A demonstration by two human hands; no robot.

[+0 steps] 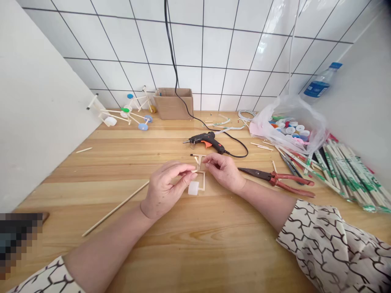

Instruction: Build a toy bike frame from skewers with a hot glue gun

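Observation:
My left hand (168, 185) is closed in a pinch, the pale tip of a wooden stick showing at its fingertips. Just beyond the fingers lies a small frame (204, 179) of glued wooden stick pieces, with a white bottle cap (193, 188) at its near end. My right hand (224, 169) has its fingers curled together at the frame's right side; whether they grip it is hidden. A long wooden stick (116, 209) runs across the table and disappears behind my left hand. Beyond both hands, a black glue gun (207, 139) with an orange trigger lies on its side.
Red-handled pliers (284, 181) lie by my right forearm. Farther right are wrapped chopsticks (354, 175) and a plastic bag (262, 122) of bottle caps. A cardboard box (174, 106) and stick models with cap wheels (125, 114) stand at the back. The glue gun's cord (244, 148) loops behind the pliers.

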